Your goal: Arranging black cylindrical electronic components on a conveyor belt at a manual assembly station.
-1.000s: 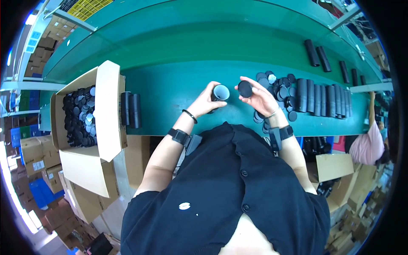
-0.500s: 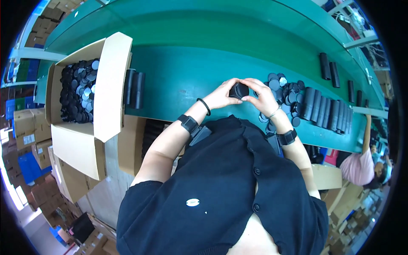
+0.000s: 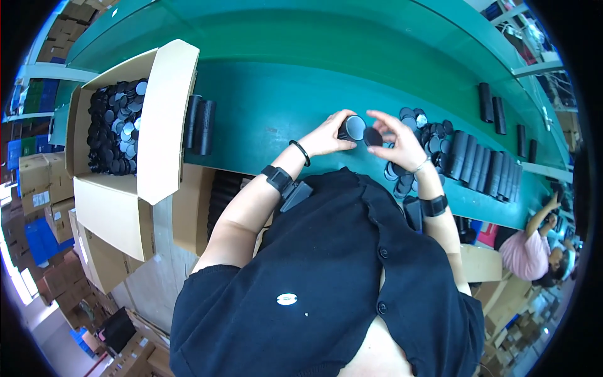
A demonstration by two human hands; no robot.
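Two bare hands at work in front of me. Left hand (image 3: 331,136): fingers wrapped around a short black tube (image 3: 343,131), pale open end facing the right fingers. Right hand (image 3: 405,149): thumb and fingertips pinch a black disc (image 3: 372,138), just beside the tube's mouth; touching or not, can't tell. Loose discs (image 3: 434,139) lie beyond the right fingers. Risk, my guess: thin edge pinch loosens, disc drops; slack left grip could let the tube roll or tilt.

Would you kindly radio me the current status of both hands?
Left hand gripping black tube. Right hand holding black disc beside it. Loose discs lie near right hand.
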